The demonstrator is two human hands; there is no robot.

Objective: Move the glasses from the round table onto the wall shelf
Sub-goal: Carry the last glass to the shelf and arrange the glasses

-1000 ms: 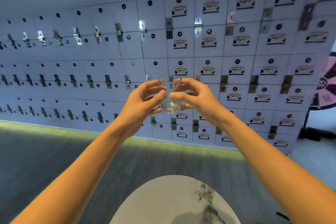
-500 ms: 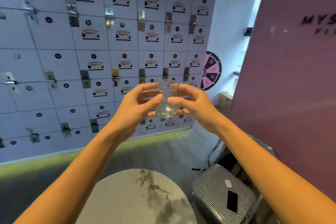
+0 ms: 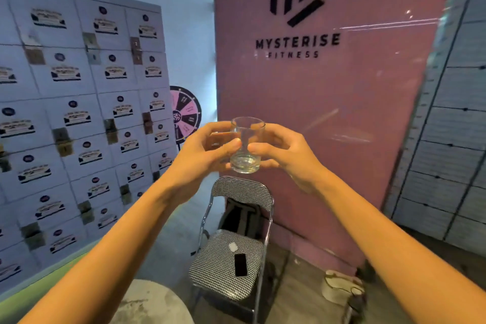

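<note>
A small clear glass is held upright at chest height between both of my hands, out in front of a pink wall. My left hand wraps its left side, thumb across the front. My right hand grips its right side, thumb tip meeting the left thumb. The glass looks empty. A part of the round table, pale and marbled, shows at the bottom edge below my left forearm. No wall shelf is in view.
A houndstooth folding chair stands right below the glass, with a dark phone on its seat and a backpack behind. White lockers fill the left wall. A pink panel faces me. A pale bag lies on the floor.
My view has swung to the right: the lockers slid left, and the pink wall and the chair came to the centre. Both hands keep the same hold on the glass.
</note>
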